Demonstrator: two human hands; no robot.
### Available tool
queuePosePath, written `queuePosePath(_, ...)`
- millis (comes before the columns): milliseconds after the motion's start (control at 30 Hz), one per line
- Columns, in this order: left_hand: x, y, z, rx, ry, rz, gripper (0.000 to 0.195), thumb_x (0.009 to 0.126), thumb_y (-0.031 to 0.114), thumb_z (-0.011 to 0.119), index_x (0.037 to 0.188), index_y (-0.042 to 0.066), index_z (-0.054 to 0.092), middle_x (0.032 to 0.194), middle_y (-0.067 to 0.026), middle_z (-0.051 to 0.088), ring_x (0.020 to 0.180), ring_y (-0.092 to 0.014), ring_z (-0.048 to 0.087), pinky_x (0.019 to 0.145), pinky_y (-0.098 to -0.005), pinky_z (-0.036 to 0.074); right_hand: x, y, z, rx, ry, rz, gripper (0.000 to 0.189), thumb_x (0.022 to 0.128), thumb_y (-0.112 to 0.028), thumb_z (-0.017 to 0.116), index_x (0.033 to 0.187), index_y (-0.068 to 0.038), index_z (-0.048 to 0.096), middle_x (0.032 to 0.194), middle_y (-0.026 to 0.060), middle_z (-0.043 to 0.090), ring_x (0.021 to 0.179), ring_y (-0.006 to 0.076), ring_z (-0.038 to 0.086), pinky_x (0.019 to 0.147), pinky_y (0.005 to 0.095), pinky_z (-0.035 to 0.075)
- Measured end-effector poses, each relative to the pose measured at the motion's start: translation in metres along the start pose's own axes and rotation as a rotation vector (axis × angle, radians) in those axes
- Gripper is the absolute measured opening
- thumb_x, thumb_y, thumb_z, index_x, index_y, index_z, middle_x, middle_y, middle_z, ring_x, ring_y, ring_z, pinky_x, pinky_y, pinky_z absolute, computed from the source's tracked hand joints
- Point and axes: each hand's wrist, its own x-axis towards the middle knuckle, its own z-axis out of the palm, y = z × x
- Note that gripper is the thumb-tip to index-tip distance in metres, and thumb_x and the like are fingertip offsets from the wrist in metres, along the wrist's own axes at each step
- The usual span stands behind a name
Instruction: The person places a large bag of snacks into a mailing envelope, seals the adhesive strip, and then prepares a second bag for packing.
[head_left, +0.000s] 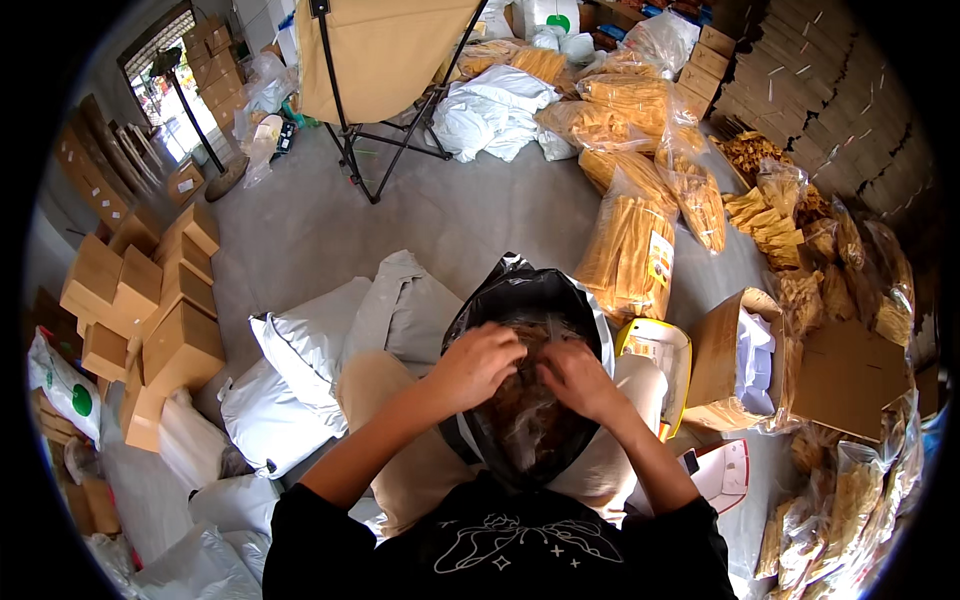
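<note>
Between my knees stands a black-lined mailing bag (491, 307), its mouth spread around a clear plastic bag (517, 431) with brown contents. My left hand (480, 364) is at the upper left part of the clear bag, fingers curled onto its plastic. Opposite it, my right hand (581, 375) pinches the same plastic, a small gap from the left fingertips. What exactly lies inside the clear bag is blurred by folds and glare. Beside my left leg lie several filled white mailing bags (300, 352) and a grey one (409, 307).
Cardboard boxes (184, 349) are stacked at left. A folding chair (382, 60) stands ahead. To the right are bags of yellow dried sticks (626, 247), a yellow-edged box (679, 360), an open carton (720, 367) holding white-lilac sheets and a red-edged box (724, 476).
</note>
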Motion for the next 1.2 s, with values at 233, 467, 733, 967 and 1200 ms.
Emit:
queuePosePath(233, -0.018, 0.029, 0.042, -0.135, -0.653, 0.074, 0.022, 0.069, 0.013, 0.067, 0.088, 0.004, 0.061, 0.081, -0.0167, 0.061, 0.079, -0.034, 0.060, 0.066, -0.0416, 0.047, -0.112, -0.042, -0.017, 0.012, -0.174, -0.102, 0.018, 0.075, -0.021, 0.065, 0.084, -0.005, 0.063, 0.079, 0.0087, 0.058, 0.083, 0.0253, 0.057, 0.097, 0.0425, 0.035)
queuePosePath(467, -0.023, 0.032, 0.082, -0.211, -0.779, 0.079, 0.017, 0.068, 0.008, 0.062, 0.083, 0.002, 0.062, 0.076, -0.0183, 0.061, 0.076, -0.036, 0.060, 0.064, -0.0433, 0.046, -0.132, -0.052, 0.004, 0.010, -0.055, -0.150, 0.028, 0.057, -0.001, 0.064, 0.085, -0.006, 0.063, 0.082, 0.0048, 0.056, 0.086, 0.0224, 0.055, 0.098, 0.0419, 0.037)
queuePosePath(733, -0.028, 0.036, 0.110, -0.114, -0.844, 0.052, 0.016, 0.066, 0.013, 0.061, 0.079, 0.004, 0.062, 0.080, -0.0164, 0.064, 0.077, -0.035, 0.061, 0.066, -0.0430, 0.048, -0.125, -0.058, 0.023, 0.082, 0.080, -0.185, 0.027, 0.059, 0.000, 0.066, 0.085, -0.005, 0.063, 0.083, 0.0068, 0.057, 0.086, 0.0228, 0.055, 0.095, 0.0420, 0.040)
queuePosePath(967, -0.035, 0.040, 0.103, -0.146, -0.730, -0.073, 0.018, 0.070, 0.014, 0.061, 0.084, 0.004, 0.062, 0.083, -0.0155, 0.064, 0.079, -0.035, 0.062, 0.068, -0.0416, 0.048, -0.121, -0.058, 0.027, 0.113, 0.120, -0.234, 0.030, 0.060, -0.002, 0.069, 0.089, -0.005, 0.063, 0.087, 0.0079, 0.056, 0.089, 0.0233, 0.055, 0.094, 0.0433, 0.041)
queuePosePath(1200, -0.029, 0.021, 0.025, -0.042, 0.438, -0.118, 0.029, 0.072, 0.009, 0.065, 0.100, 0.004, 0.057, 0.102, -0.0136, 0.056, 0.089, -0.034, 0.054, 0.077, -0.0398, 0.044, -0.113, -0.066, -0.009, 0.160, 0.207, -0.024, 0.042, 0.061, -0.013, 0.076, 0.100, -0.003, 0.063, 0.103, 0.0093, 0.055, 0.098, 0.0285, 0.053, 0.087, 0.0390, 0.043)
